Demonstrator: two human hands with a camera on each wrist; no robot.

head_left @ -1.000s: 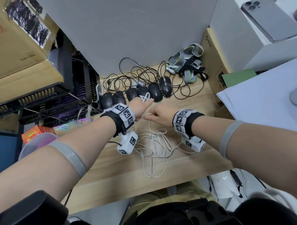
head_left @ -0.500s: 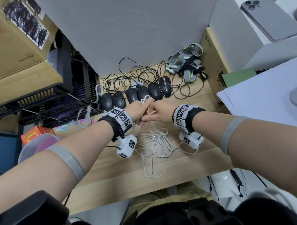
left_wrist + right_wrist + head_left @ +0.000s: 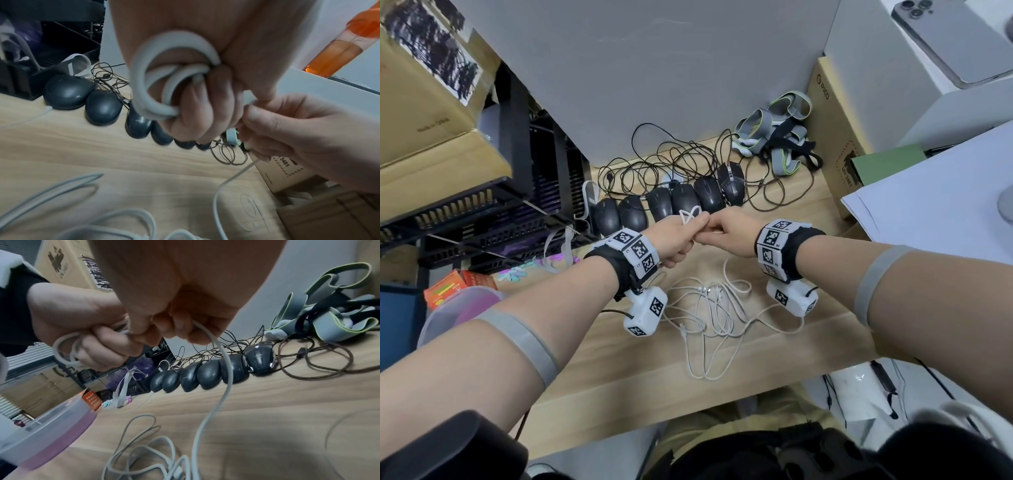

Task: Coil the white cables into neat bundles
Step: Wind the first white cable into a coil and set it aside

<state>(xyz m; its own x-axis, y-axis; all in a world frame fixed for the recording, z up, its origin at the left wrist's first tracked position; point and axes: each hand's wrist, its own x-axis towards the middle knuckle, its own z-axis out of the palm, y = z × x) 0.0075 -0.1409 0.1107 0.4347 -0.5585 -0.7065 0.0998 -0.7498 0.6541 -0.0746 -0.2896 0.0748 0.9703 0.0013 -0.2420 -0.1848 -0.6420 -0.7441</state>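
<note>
My left hand (image 3: pixel 681 236) is curled round a few small loops of a white cable (image 3: pixel 144 84), held above the wooden desk (image 3: pixel 619 370); the loops (image 3: pixel 690 215) stick up past its fingers. My right hand (image 3: pixel 726 233) meets it knuckle to knuckle and pinches the same cable (image 3: pixel 222 363), which hangs from it down to the desk. In the right wrist view the left hand (image 3: pixel 86 331) holds the loops (image 3: pixel 65 350) just left of my right fingers (image 3: pixel 174 327). A loose tangle of white cables (image 3: pixel 709 308) lies on the desk below both wrists.
Several black mice (image 3: pixel 664 205) sit in a row just beyond my hands, with their dark cords (image 3: pixel 674 161) tangled behind. Grey straps (image 3: pixel 774 133) lie at the back right beside a cardboard box (image 3: pixel 835 130). A black rack (image 3: pixel 482 205) and a plastic tub (image 3: pixel 47 431) stand left.
Both hands have risen and moved away from me toward the mice. My right hand has closed in against the left, bringing more cable to the loops.
</note>
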